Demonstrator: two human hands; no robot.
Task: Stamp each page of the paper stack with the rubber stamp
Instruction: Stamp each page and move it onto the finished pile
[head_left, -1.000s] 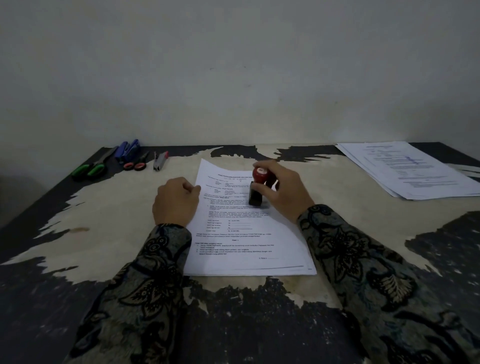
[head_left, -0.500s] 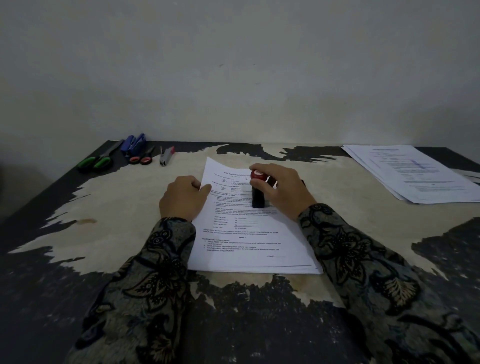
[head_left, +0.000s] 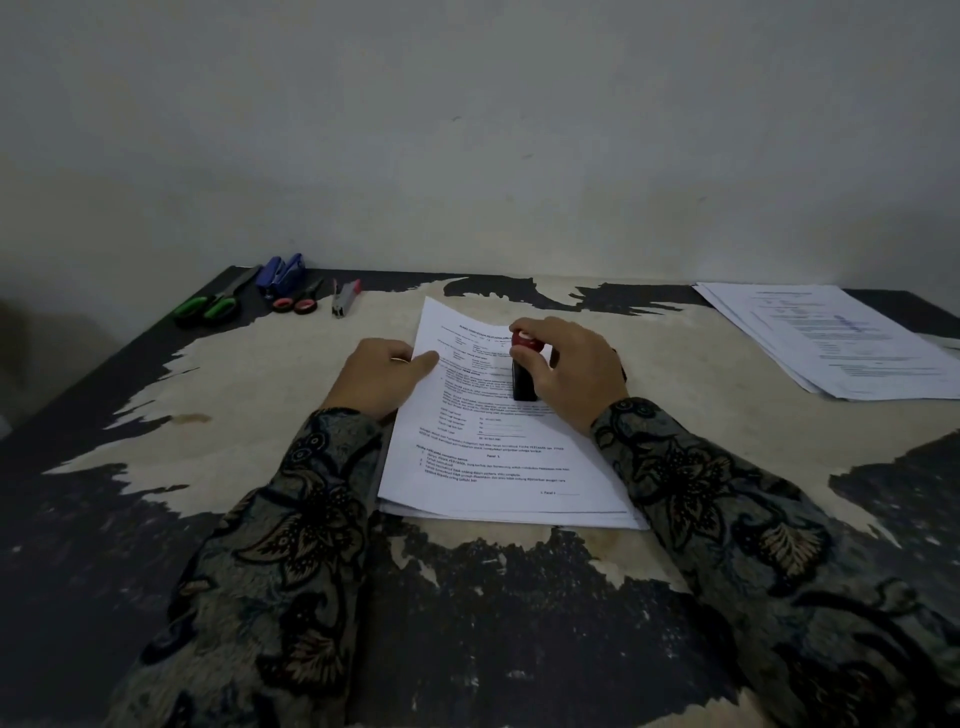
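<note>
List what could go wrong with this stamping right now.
1. The left hand pins only the left edge of the white paper stack, so the top sheet may slide and smear the print.
2. The right hand grips the red-topped black rubber stamp from one side; it could tilt, leaving a partial mark.

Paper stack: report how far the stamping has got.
Done, it seems: a second pile lies aside at the table's far right, though no stamp marks are legible. In hand: the right hand grips the rubber stamp upright on the top page of the paper stack; the left hand holds the page's edge. Left: the sheets beneath.
</note>
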